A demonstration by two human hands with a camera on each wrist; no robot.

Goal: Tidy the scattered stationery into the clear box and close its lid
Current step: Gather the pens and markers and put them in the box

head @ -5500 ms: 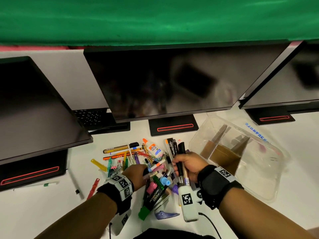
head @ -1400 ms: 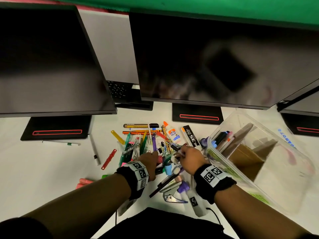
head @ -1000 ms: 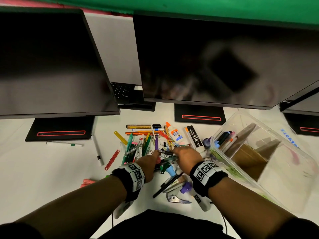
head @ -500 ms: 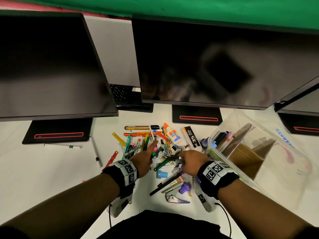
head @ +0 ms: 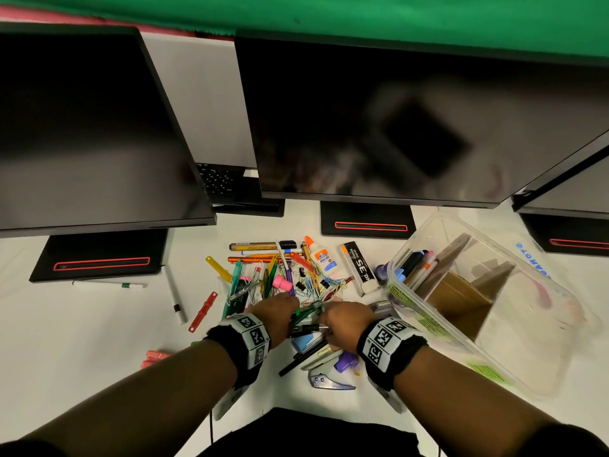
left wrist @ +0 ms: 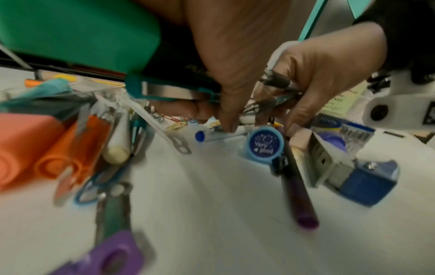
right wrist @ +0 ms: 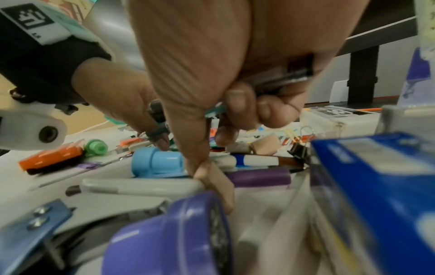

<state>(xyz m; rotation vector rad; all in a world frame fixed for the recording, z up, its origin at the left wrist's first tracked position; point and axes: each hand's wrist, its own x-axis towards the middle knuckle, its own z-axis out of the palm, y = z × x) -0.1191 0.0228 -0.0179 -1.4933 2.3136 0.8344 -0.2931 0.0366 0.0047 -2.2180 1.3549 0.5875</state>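
The scattered stationery pile (head: 283, 275) lies on the white desk in front of the middle monitor. My left hand (head: 290, 308) is at its near edge, and in the left wrist view it (left wrist: 219, 115) curls round green pens (left wrist: 169, 93). Close beside it, my right hand (head: 329, 321) grips a few dark pens (right wrist: 282, 76), its fingers curled. A light blue stamp (right wrist: 157, 163) and a purple pen (left wrist: 299, 195) lie under the hands. The clear box (head: 412, 311) stands open to the right, holding several pens (head: 415, 268) and a cardboard divider (head: 458, 291).
Three dark monitors and their black stands (head: 365, 222) close off the back. A glue bottle (head: 323, 257) and a black lead box (head: 359, 265) lie by the pile. A white marker (head: 174, 291), a red strip (head: 202, 311) and orange highlighters (head: 153, 357) lie to the left; a staple remover (head: 329, 382) is near me.
My left hand pulled back from the pile's middle and closed on green pens next to the right hand. Since the earliest frame, a bunch of pens went into the box.
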